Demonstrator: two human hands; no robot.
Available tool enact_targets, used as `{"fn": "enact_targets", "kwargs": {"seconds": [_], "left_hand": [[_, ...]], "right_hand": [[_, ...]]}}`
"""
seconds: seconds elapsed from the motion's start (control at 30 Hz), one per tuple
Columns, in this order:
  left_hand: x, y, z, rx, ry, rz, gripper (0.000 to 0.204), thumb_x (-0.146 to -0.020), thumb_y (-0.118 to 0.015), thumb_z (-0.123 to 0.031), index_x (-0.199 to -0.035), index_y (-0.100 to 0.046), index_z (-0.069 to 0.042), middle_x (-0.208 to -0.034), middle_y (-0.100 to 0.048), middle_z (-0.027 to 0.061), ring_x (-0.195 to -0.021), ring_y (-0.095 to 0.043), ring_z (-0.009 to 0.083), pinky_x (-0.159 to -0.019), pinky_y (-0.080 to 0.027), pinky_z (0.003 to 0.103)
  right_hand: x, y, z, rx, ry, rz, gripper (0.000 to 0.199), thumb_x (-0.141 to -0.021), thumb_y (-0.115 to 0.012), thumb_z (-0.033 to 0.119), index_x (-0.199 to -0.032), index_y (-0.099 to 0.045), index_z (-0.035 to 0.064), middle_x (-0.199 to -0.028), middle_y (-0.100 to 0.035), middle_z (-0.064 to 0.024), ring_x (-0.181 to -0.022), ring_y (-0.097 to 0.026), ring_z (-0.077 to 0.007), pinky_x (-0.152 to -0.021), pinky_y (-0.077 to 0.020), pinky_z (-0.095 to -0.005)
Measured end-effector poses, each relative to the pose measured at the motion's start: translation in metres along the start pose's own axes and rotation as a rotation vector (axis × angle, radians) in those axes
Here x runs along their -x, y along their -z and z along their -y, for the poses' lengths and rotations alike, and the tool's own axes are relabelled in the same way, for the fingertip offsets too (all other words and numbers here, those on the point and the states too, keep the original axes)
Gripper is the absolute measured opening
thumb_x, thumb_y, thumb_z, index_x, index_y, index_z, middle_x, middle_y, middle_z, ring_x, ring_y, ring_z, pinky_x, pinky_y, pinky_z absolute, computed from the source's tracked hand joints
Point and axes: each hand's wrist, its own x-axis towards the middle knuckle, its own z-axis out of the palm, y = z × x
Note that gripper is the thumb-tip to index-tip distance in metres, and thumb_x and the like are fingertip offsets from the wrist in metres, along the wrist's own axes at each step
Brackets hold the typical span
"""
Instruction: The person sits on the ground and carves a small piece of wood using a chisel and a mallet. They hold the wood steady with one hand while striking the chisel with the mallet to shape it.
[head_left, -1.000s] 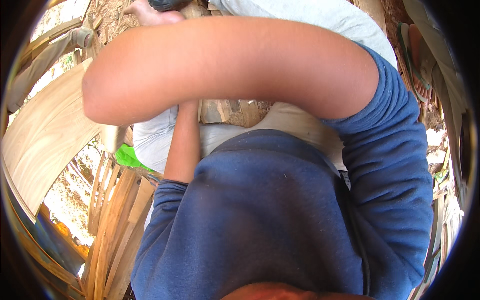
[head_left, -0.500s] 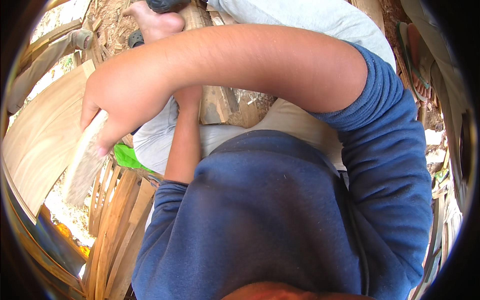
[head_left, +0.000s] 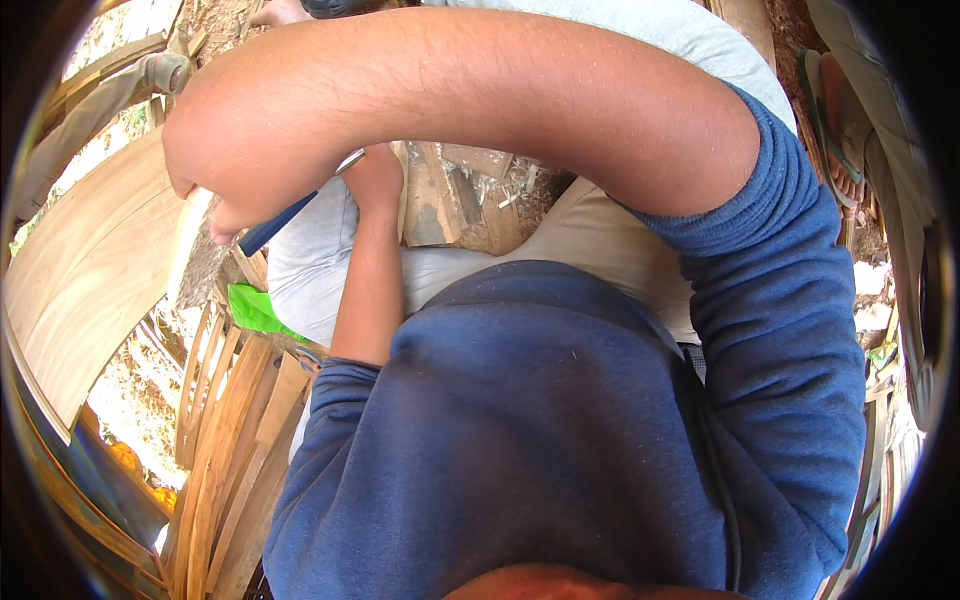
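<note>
My right forearm crosses the whole view from the right shoulder to the upper left. My right hand (head_left: 205, 165) curls there, shut on a tool with a blue handle (head_left: 283, 220) and a metal end (head_left: 350, 160) that points back toward the middle. My left forearm rises from the blue sleeve, and its wrist (head_left: 372, 185) passes under the right arm. My left hand is hidden behind that arm. Just beyond lie a rough wood block (head_left: 440, 195) and shavings on the ground. My blue sweater fills the lower half.
A wide curved wooden plank (head_left: 90, 270) lies at the left. Several thin bent wooden slats (head_left: 225, 430) are stacked at the lower left, beside a green scrap (head_left: 255, 312). A sandalled foot (head_left: 838, 120) rests at the upper right among more timber.
My right hand has swung into view at the left and then lifted a little. The blue-handled tool now shows under it. The left forearm has stayed in place.
</note>
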Motion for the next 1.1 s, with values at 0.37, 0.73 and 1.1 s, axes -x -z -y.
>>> {"fn": "enact_targets", "kwargs": {"seconds": [0.37,0.73,1.1], "left_hand": [[-0.005,0.0,0.017,-0.235,-0.132,0.061,0.035,-0.109,-0.059,-0.02,-0.135,-0.069,0.001,-0.139,-0.072,0.0209,-0.131,-0.064,0.0393,-0.111,-0.047,0.05],[-0.012,-0.007,0.017,-0.119,-0.161,0.079,0.039,-0.107,-0.065,-0.025,-0.139,-0.069,-0.003,-0.148,-0.065,0.0242,-0.141,-0.057,0.0396,-0.117,-0.042,0.052],[-0.006,0.005,0.02,-0.29,-0.13,0.137,0.038,-0.107,-0.062,-0.027,-0.133,-0.071,-0.001,-0.136,-0.071,0.0235,-0.131,-0.063,0.0387,-0.11,-0.047,0.048]], "right_hand": [[-0.005,0.004,0.008,0.078,-0.041,0.194,0.044,-0.097,-0.071,0.044,-0.1,-0.085,0.0014,-0.098,-0.08,-0.0202,-0.093,-0.076,-0.0378,-0.084,-0.0586,-0.0536],[-0.004,-0.008,-0.002,0.048,0.065,-0.165,0.04,-0.096,-0.074,0.041,-0.097,-0.083,0.0026,-0.09,-0.079,-0.0194,-0.089,-0.077,-0.0392,-0.08,-0.0605,-0.0548],[-0.003,-0.033,0.012,0.065,0.149,-0.142,0.035,-0.1,-0.071,0.034,-0.114,-0.083,0.004,-0.099,-0.081,-0.0187,-0.091,-0.078,-0.0403,-0.079,-0.0634,-0.0553]]}}
